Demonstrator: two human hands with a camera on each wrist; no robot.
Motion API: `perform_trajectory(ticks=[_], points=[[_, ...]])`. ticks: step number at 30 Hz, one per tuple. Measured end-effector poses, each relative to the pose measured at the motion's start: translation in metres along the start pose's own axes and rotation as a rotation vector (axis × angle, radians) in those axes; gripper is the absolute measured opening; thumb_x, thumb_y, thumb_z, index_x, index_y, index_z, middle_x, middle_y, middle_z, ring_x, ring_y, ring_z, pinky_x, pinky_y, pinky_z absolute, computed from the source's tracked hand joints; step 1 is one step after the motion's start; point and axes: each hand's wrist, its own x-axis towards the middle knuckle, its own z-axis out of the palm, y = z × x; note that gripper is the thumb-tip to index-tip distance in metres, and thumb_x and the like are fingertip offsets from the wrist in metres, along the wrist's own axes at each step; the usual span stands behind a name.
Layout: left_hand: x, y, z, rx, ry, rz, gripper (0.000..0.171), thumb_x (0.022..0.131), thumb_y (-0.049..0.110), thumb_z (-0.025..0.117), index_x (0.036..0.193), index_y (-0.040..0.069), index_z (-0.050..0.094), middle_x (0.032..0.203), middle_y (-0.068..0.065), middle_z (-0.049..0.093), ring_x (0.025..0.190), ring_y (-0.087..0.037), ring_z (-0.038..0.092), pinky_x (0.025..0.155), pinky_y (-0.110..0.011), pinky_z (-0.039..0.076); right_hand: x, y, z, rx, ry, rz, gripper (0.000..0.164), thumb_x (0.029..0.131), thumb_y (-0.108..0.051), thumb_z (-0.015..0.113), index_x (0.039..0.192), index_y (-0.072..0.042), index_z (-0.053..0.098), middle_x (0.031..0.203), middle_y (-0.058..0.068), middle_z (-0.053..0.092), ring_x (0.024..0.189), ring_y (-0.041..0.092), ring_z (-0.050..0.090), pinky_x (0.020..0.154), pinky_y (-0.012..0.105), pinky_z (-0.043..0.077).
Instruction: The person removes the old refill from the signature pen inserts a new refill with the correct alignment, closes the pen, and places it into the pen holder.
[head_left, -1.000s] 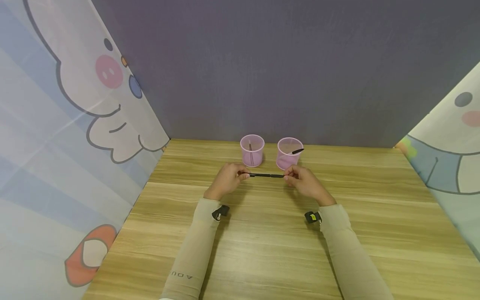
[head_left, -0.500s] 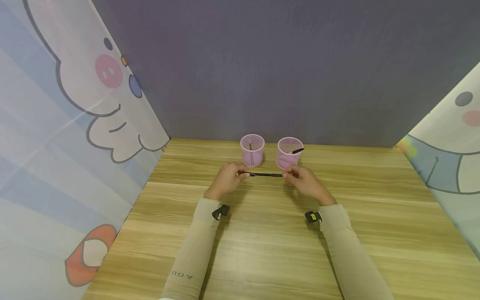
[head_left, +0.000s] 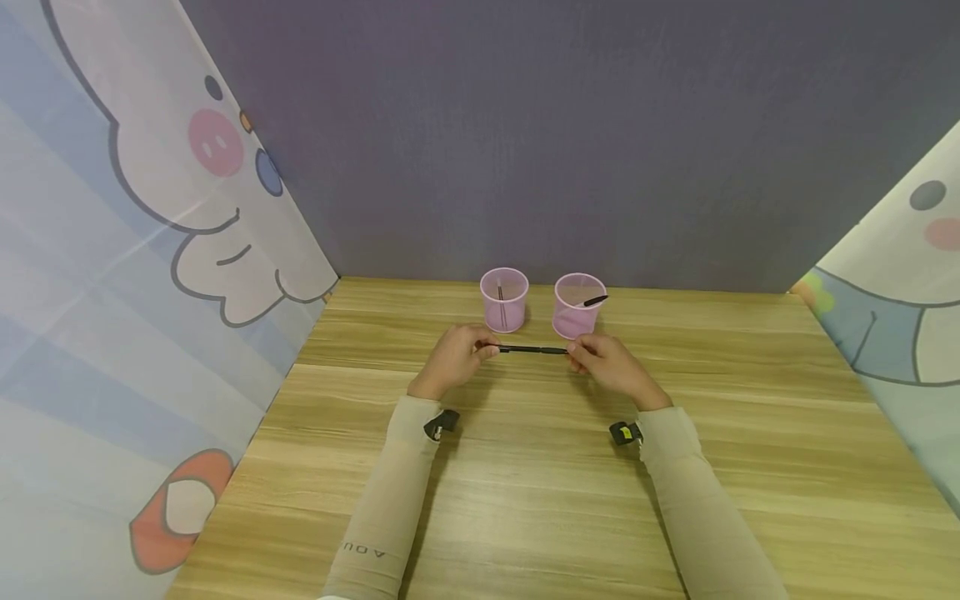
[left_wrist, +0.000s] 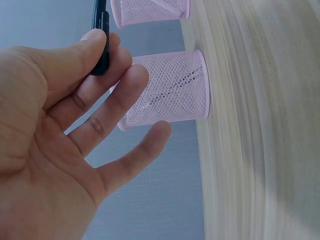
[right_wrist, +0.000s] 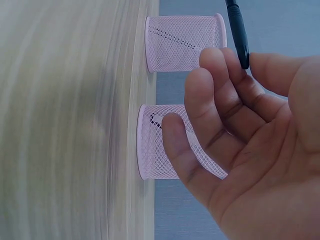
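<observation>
A slim black pen [head_left: 532, 349] is stretched level between my two hands, above the table in front of two pink mesh cups. My left hand [head_left: 454, 360] pinches its clip end between thumb and index finger, the other fingers spread loosely in the left wrist view. At the opposite end, my right hand [head_left: 611, 367] pinches the tapered tip [right_wrist: 243, 55] with thumb and fingertips. The left cup [head_left: 504, 317] holds thin dark sticks [head_left: 502, 293]. Leaning in the right cup [head_left: 576, 323] is something slender, with a black end [head_left: 596, 301] over the rim.
Both cups stand side by side near the back edge of the wood-grain table [head_left: 525, 500], close to a dark grey panel [head_left: 562, 142]. Cartoon-printed curtains [head_left: 90, 333] hang at the left and right sides.
My right fingers shift slightly at the pen's tip, moving a little left and then back right. The left hand and the cups stay in place.
</observation>
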Motion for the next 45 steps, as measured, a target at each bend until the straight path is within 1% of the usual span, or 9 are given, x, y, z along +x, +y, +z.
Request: perform_trajectory(ticks=[3, 10, 17, 29, 36, 40, 45], points=[[0.0002, -0.0008, 0.0005, 0.001, 0.001, 0.007, 0.009, 0.093, 0.015, 0.074, 0.097, 0.008, 0.078, 0.092, -0.003, 0.075, 0.081, -0.014, 0.063, 0.077, -0.032, 0.054, -0.0007, -0.0008, -0.0001, 0.009, -0.005, -0.002, 0.03, 0.107, -0.018, 0.054, 0.092, 0.004, 0.066, 0.085, 0.019, 0.068, 0.076, 0.022, 0.061, 0.067, 0.025, 0.051], [-0.0004, -0.0024, 0.001, 0.004, 0.004, 0.012, 0.008, 0.093, 0.015, 0.074, 0.096, 0.009, 0.078, 0.091, -0.002, 0.074, 0.08, -0.013, 0.063, 0.077, -0.031, 0.054, -0.0007, 0.0004, 0.0, 0.012, -0.009, -0.01, 0.028, 0.107, -0.019, 0.055, 0.091, 0.003, 0.065, 0.082, 0.016, 0.066, 0.076, 0.024, 0.06, 0.067, 0.025, 0.049], [-0.0006, -0.0028, 0.0004, 0.008, 0.006, 0.023, 0.008, 0.094, 0.016, 0.074, 0.095, 0.009, 0.078, 0.089, -0.002, 0.073, 0.079, -0.013, 0.062, 0.076, -0.03, 0.054, 0.0004, 0.0039, 0.001, 0.018, -0.009, -0.021, 0.025, 0.106, -0.017, 0.056, 0.097, 0.005, 0.065, 0.084, 0.016, 0.067, 0.076, 0.021, 0.06, 0.067, 0.025, 0.05], [-0.0007, -0.0027, 0.0007, 0.009, 0.002, 0.017, 0.009, 0.094, 0.016, 0.073, 0.097, 0.009, 0.078, 0.091, -0.002, 0.074, 0.08, -0.013, 0.063, 0.078, -0.03, 0.054, 0.0019, 0.0072, 0.001, 0.026, -0.007, -0.038, 0.02, 0.105, -0.012, 0.057, 0.1, 0.006, 0.064, 0.084, 0.016, 0.066, 0.075, 0.019, 0.058, 0.065, 0.024, 0.049], [-0.0006, -0.0026, 0.0006, 0.017, 0.009, 0.023, 0.008, 0.094, 0.016, 0.073, 0.096, 0.01, 0.078, 0.09, -0.001, 0.074, 0.08, -0.012, 0.063, 0.077, -0.03, 0.054, 0.0003, 0.0055, 0.0011, 0.039, -0.007, -0.037, 0.017, 0.104, -0.009, 0.058, 0.103, 0.007, 0.064, 0.087, 0.019, 0.066, 0.076, 0.02, 0.059, 0.066, 0.025, 0.051], [-0.0008, -0.0031, 0.0006, 0.018, 0.012, 0.026, 0.009, 0.094, 0.017, 0.073, 0.096, 0.01, 0.078, 0.09, -0.001, 0.074, 0.08, -0.012, 0.063, 0.076, -0.03, 0.054, -0.0008, 0.0051, 0.0011, 0.051, -0.009, -0.028, 0.016, 0.103, -0.008, 0.059, 0.106, 0.007, 0.063, 0.088, 0.02, 0.066, 0.077, 0.022, 0.061, 0.066, 0.027, 0.052], [-0.0007, -0.0043, 0.0014, 0.018, 0.009, 0.024, 0.009, 0.094, 0.017, 0.073, 0.096, 0.01, 0.078, 0.09, 0.0, 0.074, 0.079, -0.011, 0.062, 0.075, -0.03, 0.053, -0.001, 0.0047, 0.0006, 0.051, -0.006, -0.029, 0.015, 0.101, -0.007, 0.061, 0.107, 0.007, 0.063, 0.089, 0.019, 0.068, 0.078, 0.024, 0.063, 0.067, 0.028, 0.054]])
